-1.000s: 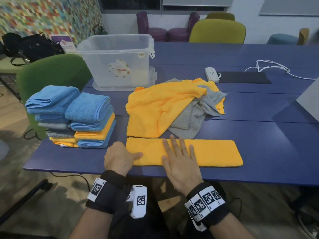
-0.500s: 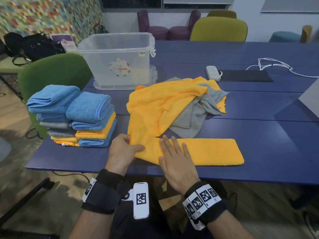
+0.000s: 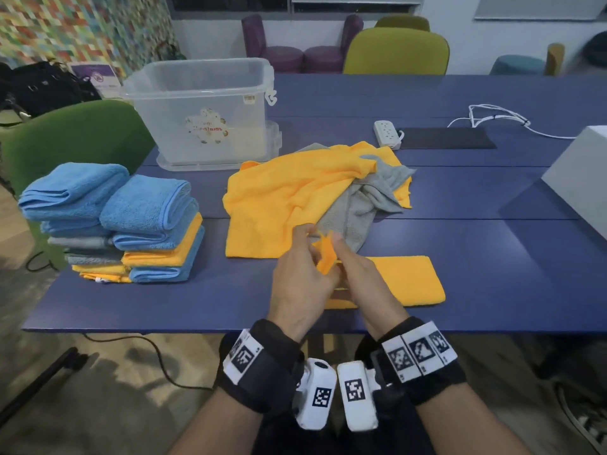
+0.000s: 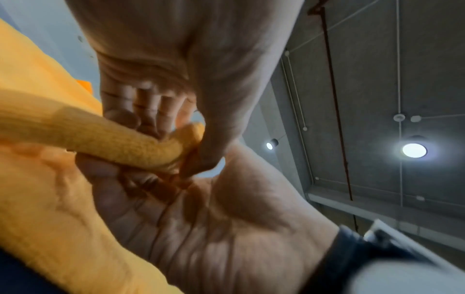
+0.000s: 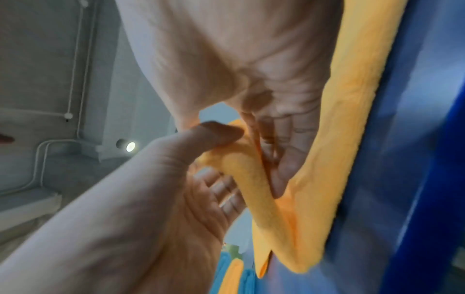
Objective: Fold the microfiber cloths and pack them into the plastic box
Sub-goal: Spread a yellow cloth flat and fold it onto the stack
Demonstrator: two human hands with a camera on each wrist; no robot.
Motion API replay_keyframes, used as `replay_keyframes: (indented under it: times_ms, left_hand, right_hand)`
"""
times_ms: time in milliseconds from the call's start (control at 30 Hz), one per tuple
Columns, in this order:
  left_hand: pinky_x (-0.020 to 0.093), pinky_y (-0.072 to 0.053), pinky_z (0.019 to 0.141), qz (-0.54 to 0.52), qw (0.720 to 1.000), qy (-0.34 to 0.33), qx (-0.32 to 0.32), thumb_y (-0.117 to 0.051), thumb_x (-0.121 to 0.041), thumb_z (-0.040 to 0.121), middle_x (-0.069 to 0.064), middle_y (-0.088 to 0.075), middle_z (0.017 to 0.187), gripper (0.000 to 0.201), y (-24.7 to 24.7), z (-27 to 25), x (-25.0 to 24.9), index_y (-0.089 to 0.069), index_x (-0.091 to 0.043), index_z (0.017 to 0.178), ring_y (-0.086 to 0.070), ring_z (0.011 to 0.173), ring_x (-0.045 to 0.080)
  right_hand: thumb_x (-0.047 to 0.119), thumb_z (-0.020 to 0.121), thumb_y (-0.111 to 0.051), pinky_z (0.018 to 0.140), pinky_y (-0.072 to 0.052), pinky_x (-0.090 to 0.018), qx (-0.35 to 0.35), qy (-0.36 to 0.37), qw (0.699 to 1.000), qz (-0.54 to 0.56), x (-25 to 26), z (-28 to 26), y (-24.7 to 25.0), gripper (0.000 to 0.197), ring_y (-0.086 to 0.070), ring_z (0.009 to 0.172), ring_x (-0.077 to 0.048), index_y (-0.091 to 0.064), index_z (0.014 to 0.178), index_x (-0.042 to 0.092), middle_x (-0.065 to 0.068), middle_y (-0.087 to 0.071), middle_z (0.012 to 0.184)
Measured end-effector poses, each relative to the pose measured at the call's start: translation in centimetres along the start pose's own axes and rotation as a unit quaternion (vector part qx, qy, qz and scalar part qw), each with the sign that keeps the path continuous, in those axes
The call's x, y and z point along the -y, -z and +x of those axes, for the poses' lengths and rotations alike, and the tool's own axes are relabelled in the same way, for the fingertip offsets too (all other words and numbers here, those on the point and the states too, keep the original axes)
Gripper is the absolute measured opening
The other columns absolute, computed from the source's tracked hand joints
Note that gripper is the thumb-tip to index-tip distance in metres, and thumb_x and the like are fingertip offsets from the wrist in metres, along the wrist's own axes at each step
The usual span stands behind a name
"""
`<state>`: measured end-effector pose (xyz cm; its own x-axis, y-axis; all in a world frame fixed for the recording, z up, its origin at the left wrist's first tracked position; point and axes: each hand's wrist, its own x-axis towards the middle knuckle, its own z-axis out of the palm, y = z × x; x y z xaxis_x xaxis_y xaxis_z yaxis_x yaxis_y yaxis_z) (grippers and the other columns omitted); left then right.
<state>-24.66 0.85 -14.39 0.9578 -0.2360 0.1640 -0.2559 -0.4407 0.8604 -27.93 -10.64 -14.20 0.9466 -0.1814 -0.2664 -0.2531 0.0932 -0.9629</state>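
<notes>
An orange cloth (image 3: 407, 280), folded into a long strip, lies at the near edge of the blue table (image 3: 492, 257). Its left end (image 3: 325, 257) is lifted off the table. My left hand (image 3: 313, 254) and right hand (image 3: 336, 249) meet there and both pinch that end. In the left wrist view the rolled orange end (image 4: 125, 143) sits between my left hand's fingers (image 4: 148, 111) and thumb. In the right wrist view the orange cloth (image 5: 251, 179) lies against my right hand's fingers (image 5: 284, 157). The clear plastic box (image 3: 200, 110) stands at the back left.
Two stacks of folded blue, orange and grey cloths (image 3: 115, 221) stand at the left. A loose orange cloth (image 3: 289, 205) and a grey cloth (image 3: 364, 208) lie mid-table. Behind are a power strip (image 3: 387, 133), a black mat (image 3: 446, 142) and a white box (image 3: 581, 182).
My left hand has lifted the strip's left end and carried it to the right. My right hand, flat on the strip before, has come up and now pinches the same end.
</notes>
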Motion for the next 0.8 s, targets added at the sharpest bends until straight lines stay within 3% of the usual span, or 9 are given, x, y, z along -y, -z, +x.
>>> replay_keyframes:
  times_ms: [100, 200, 300, 400, 500, 600, 667, 700, 800]
  left_hand:
    - [0.028, -0.048, 0.063, -0.001, 0.998, -0.010, 0.068, -0.082, -0.034, 0.076, -0.009, -0.062, 0.088, 0.081, -1.1, -0.4, 0.2, -0.035, -0.035, 0.142, -0.061, 0.080, 0.008]
    - [0.021, -0.043, 0.073, -0.027, 0.998, -0.009, 0.059, -0.083, -0.037, 0.075, -0.012, -0.062, 0.098, 0.080, -1.3, -0.8, 1.2, -0.042, -0.035, 0.143, -0.054, 0.086, 0.002]
    - [0.032, -0.042, 0.099, 0.070, 0.994, -0.080, 0.000, -0.065, -0.039, 0.090, -0.011, -0.057, 0.124, 0.053, -1.9, -1.2, 2.5, -0.051, -0.026, 0.139, -0.048, 0.117, 0.009]
    - [0.048, -0.028, 0.120, 0.207, 0.966, -0.146, 0.045, -0.037, -0.038, 0.104, 0.003, -0.044, 0.154, 0.050, -3.5, -1.3, 4.1, -0.050, -0.014, 0.147, -0.033, 0.146, 0.020]
    - [0.054, -0.006, 0.126, 0.285, 0.943, -0.138, 0.101, -0.019, -0.044, 0.109, 0.003, -0.020, 0.170, 0.058, -4.8, -1.5, 5.2, -0.030, -0.020, 0.160, -0.005, 0.159, 0.020]
    - [0.054, 0.000, 0.127, 0.315, 0.932, -0.140, 0.110, -0.014, -0.050, 0.109, 0.002, -0.012, 0.172, 0.059, -4.9, -1.6, 5.7, -0.018, -0.028, 0.164, 0.000, 0.159, 0.023]
    - [0.054, 0.001, 0.126, 0.332, 0.925, -0.146, 0.116, -0.015, -0.048, 0.108, 0.001, -0.009, 0.172, 0.058, -4.7, -1.6, 6.0, -0.014, -0.032, 0.164, 0.001, 0.159, 0.025]
    - [0.054, 0.001, 0.126, 0.340, 0.921, -0.150, 0.119, -0.016, -0.047, 0.108, 0.001, -0.009, 0.172, 0.058, -4.5, -1.6, 6.1, -0.012, -0.034, 0.164, 0.000, 0.159, 0.026]
    - [0.056, 0.003, 0.126, 0.361, 0.911, -0.155, 0.129, -0.018, -0.045, 0.105, 0.003, -0.007, 0.172, 0.059, -4.3, -1.7, 6.2, -0.009, -0.039, 0.163, 0.001, 0.159, 0.029]
  right_hand:
    - [0.032, 0.096, -0.065, 0.084, -0.058, -0.048, -0.040, -0.004, 0.998, -0.050, -0.3, 0.8, 1.2, 0.028, -0.073, 0.091, -0.029, -0.075, 0.096, 0.006, -0.012, -0.077, 0.093]
    - [0.009, 0.091, -0.058, 0.070, -0.054, -0.041, -0.070, -0.020, 0.996, -0.060, -1.4, 1.6, 2.4, 0.014, -0.061, 0.076, -0.028, -0.068, 0.084, 0.004, -0.012, -0.064, 0.077]
    - [0.010, 0.092, -0.054, 0.085, -0.057, -0.054, -0.071, -0.050, 0.995, -0.042, -2.3, 2.1, 3.0, 0.018, -0.064, 0.081, -0.029, -0.068, 0.090, -0.001, -0.018, -0.067, 0.081]
    - [0.016, 0.086, -0.056, 0.094, -0.050, -0.063, -0.068, -0.057, 0.995, -0.046, -3.0, 2.5, 3.1, 0.022, -0.057, 0.079, -0.027, -0.065, 0.091, -0.004, -0.015, -0.061, 0.079]
    - [0.017, 0.094, -0.055, 0.091, -0.051, -0.056, -0.057, -0.064, 0.995, -0.047, -2.8, 2.7, 3.3, 0.020, -0.057, 0.080, -0.023, -0.069, 0.093, 0.002, -0.008, -0.062, 0.081]
    - [0.027, 0.097, -0.056, 0.091, -0.055, -0.051, -0.091, -0.036, 0.986, -0.133, -2.1, 2.2, 4.1, 0.025, -0.065, 0.086, -0.019, -0.072, 0.103, 0.010, -0.001, -0.071, 0.090]
    - [0.030, 0.097, -0.056, 0.082, -0.056, -0.041, -0.161, 0.017, 0.953, -0.255, -1.6, 1.4, 5.4, 0.024, -0.066, 0.086, -0.019, -0.072, 0.107, 0.016, 0.000, -0.073, 0.090]
    - [0.031, 0.097, -0.056, 0.080, -0.052, -0.036, -0.204, 0.032, 0.916, -0.343, -1.4, 0.8, 6.1, 0.026, -0.065, 0.091, -0.022, -0.071, 0.111, 0.015, -0.003, -0.072, 0.096]
    - [0.041, 0.096, -0.058, 0.087, -0.047, -0.044, -0.307, -0.015, 0.794, -0.524, -1.4, -0.6, 8.4, 0.042, -0.052, 0.113, -0.034, -0.057, 0.126, 0.012, -0.013, -0.054, 0.124]
